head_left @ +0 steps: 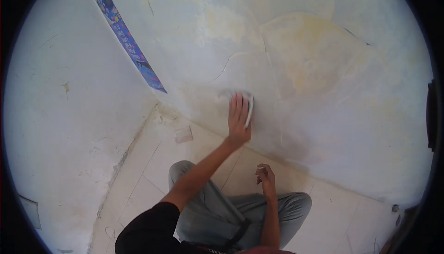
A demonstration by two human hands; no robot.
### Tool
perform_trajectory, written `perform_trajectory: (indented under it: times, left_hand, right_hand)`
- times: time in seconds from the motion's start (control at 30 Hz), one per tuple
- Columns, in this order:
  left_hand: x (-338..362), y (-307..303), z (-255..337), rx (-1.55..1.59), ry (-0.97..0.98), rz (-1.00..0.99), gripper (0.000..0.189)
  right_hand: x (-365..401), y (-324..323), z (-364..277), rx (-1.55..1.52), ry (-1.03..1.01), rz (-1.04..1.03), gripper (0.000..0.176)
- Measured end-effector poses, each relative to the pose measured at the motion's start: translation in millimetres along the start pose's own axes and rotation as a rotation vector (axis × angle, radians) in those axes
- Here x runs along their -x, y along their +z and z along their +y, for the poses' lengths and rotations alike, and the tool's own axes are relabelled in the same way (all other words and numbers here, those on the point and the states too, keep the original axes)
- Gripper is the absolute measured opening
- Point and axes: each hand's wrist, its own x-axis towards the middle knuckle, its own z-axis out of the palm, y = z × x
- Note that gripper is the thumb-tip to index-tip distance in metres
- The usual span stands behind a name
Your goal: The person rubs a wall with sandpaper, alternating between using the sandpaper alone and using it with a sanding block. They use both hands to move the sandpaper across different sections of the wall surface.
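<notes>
My left hand [238, 119] presses a pale, flat pad [250, 109] against the lower part of the cracked, patchy wall [222, 76]. Its fingers point upward over the pad, which shows along their right side. Below and to the right, my right hand [265, 177] is raised above my crossed legs, away from the wall. Its fingers are curled, with a small whitish bit at the fingertips that is too small to name.
A blue and purple printed strip [126, 36] runs down the wall corner at the upper left. On the tiled floor [143, 166] lies a small square piece [183, 134] near the corner. A dark object [432, 115] stands at the right edge.
</notes>
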Motion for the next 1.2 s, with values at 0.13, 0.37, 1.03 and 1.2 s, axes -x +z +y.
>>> perform_trajectory:
  times: [0.13,0.37,1.03,1.2]
  left_hand:
    - [-23.5,0.7,11.9,0.039,-0.070,0.008,0.058]
    - [-17.9,-14.5,16.0,0.080,-0.079,-0.037,0.069]
    - [-41.2,-13.4,11.4,0.114,-0.055,0.043,0.059]
    - [-18.4,-5.2,14.8,0.128,-0.072,-0.044,0.060]
  right_hand:
    - [-5.3,-2.9,5.2,0.031,-0.004,0.031,0.022]
    - [-1.8,2.0,3.0,0.087,0.039,0.059,0.023]
    - [-7.3,-4.6,12.3,0.198,0.041,0.090,0.025]
    - [-7.9,-2.4,2.7,0.237,0.037,0.088,0.025]
